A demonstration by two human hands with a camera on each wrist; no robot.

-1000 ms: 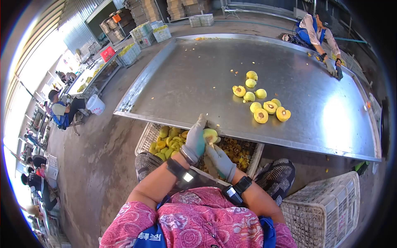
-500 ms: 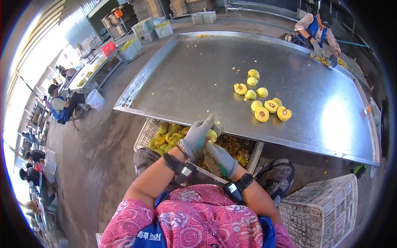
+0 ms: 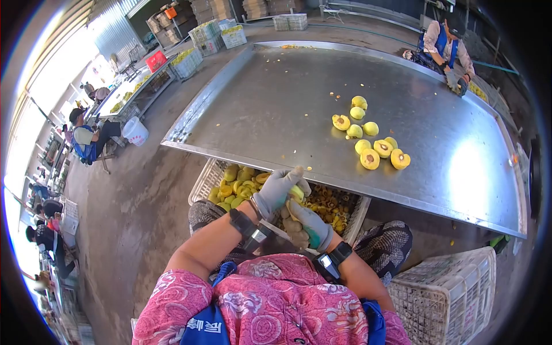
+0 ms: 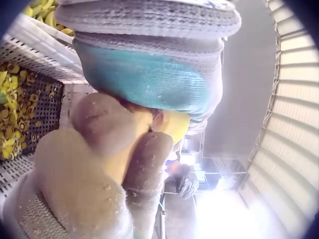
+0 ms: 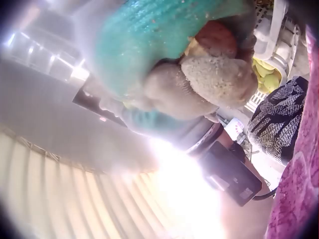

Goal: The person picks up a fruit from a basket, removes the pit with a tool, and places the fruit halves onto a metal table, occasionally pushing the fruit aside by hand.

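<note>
Left hand point(image 3: 280, 187) and right hand point(image 3: 309, 224) clamp a yellow fruit point(image 3: 296, 192) above the crate point(image 3: 202, 185) under the table's point(image 3: 270, 103) near edge, probably so scraps fall in.

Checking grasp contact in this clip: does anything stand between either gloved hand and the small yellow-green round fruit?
Nothing visible does. The left hand curls over the small yellow-green round fruit and the right hand grips it on the near side. Both gloves touch it directly, above the white plastic crate.
</note>
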